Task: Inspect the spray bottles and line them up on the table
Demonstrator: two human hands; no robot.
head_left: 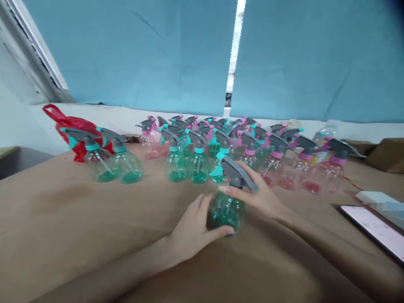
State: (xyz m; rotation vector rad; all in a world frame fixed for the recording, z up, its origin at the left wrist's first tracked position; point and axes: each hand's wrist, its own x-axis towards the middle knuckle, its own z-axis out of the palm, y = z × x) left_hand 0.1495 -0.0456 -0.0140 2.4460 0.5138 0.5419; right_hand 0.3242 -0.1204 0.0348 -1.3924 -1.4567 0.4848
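Observation:
A green spray bottle [225, 214] with a grey and teal trigger head stands upright between my two hands, in front of the other bottles. My left hand [197, 227] wraps round its lower body, thumb across the near side. Around the neck just below the spray head closes my right hand [255, 191], its thumb in front and its other fingers partly hidden behind the head. Right behind are more green bottles [198, 166] and pink bottles [276, 164], all with trigger heads on.
Two green spray bottles [128, 166] stand apart at the left, before a red plastic bag [75, 126]. A phone [375, 227] with a lit screen and a white box [378, 200] lie at the right. Behind them sits a brown cardboard box [386, 155]. A blue curtain [142, 54] hangs behind the table.

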